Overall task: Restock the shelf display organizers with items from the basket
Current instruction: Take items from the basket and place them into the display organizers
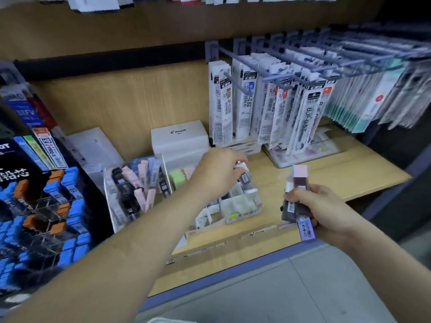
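The wooden shelf [338, 173] carried a clear divided organizer [242, 203] near its front edge. The left hand [219, 173] hung right over the organizer's back compartments, its fingertips pinching one small sleeved item [244, 177], long axis close to upright and lower end pointing into the cells just beneath. The right hand [326, 210] waited off to the organizer's right, apart from it, fingers curled round a bundle of spare items [295, 201]. The left was plainly the nearer hand, so the drop looked to be straight down. The basket was not in view.
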